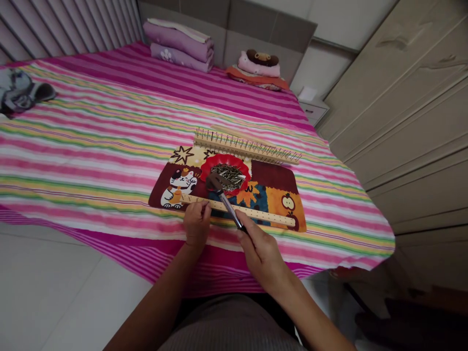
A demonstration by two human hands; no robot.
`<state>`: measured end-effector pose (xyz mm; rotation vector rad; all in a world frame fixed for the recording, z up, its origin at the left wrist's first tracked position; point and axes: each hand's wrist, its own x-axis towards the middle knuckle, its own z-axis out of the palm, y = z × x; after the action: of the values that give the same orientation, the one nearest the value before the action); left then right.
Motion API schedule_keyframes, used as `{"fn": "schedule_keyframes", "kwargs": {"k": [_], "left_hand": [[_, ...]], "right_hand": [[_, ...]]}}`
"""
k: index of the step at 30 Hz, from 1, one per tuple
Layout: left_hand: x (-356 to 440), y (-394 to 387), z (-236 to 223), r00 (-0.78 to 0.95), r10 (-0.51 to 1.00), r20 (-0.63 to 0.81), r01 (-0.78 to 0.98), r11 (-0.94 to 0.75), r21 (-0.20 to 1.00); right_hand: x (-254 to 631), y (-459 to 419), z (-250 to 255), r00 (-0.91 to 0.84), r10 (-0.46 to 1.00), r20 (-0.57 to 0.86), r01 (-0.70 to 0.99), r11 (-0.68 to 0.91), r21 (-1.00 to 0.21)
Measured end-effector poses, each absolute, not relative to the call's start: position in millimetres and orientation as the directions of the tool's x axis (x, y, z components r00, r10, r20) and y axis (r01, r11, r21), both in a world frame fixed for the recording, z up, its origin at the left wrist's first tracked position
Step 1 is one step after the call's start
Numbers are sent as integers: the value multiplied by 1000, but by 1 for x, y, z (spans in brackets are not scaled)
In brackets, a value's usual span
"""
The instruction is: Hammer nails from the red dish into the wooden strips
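My right hand (pixel 261 246) is closed around the handle of a hammer (pixel 228 204), its dark head hanging just above the wooden strip and in front of the bowl. At the strip's near edge my left hand (pixel 197 222) is closed in a pinch; whatever is between the fingertips is too small to make out. The pale wooden strip (pixel 252 212) lies across a patterned mat (pixel 272 174), with small dark marks along it and a few nails at its left end. Just behind it, a red scalloped bowl (pixel 206 169) holds many loose nails (pixel 230 171).
Beyond the mat lies a wooden strip (pixel 237 142) bristling with upright nails. Everything rests on a striped bedspread (pixel 109 161). Folded purple bedding (pixel 179 46) and a pink pile (pixel 259 66) sit at the headboard. Grey cloth (pixel 22 92) lies far left; a wardrobe (pixel 409 87) stands right.
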<state>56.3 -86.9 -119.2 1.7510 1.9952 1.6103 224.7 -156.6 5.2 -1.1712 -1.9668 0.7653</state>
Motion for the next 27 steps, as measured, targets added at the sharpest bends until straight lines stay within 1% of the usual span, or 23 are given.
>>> {"fn": "schedule_keyframes", "kwargs": {"k": [2, 3, 7, 9, 13, 16, 19, 24, 27], "left_hand": [[56, -87, -119, -364, 751, 551, 707, -162, 688], [56, -87, -119, -367, 755, 544, 708, -153, 689], [55, -87, -120, -368, 770, 522, 715, -124, 688], [55, -87, -121, -366, 766, 528, 718, -129, 684], [56, -87, -120, -365, 746, 557, 719, -153, 678], [56, -87, -120, -356, 739, 573, 729, -164, 665], [56, -86, -120, -340, 720, 605, 740, -193, 645], [55, -86, -120, -347, 719, 603, 727, -200, 657], [54, -86, -120, -332, 726, 602, 730, -206, 652]], "right_hand": [[224, -157, 6, -333, 883, 330, 501, 462, -731], [224, -156, 3, -346, 877, 334, 512, 475, -716], [229, -149, -15, -400, 890, 217, 553, 423, -718], [233, -149, -16, -377, 906, 190, 553, 385, -739], [244, -153, -5, -273, 935, 227, 547, 345, -763], [258, -152, -9, -181, 960, 214, 569, 280, -773], [278, -144, -27, -53, 975, 217, 599, 205, -775], [322, -121, -61, 156, 951, 265, 702, 82, -707], [347, -113, -73, 236, 926, 293, 697, 49, -716]]}}
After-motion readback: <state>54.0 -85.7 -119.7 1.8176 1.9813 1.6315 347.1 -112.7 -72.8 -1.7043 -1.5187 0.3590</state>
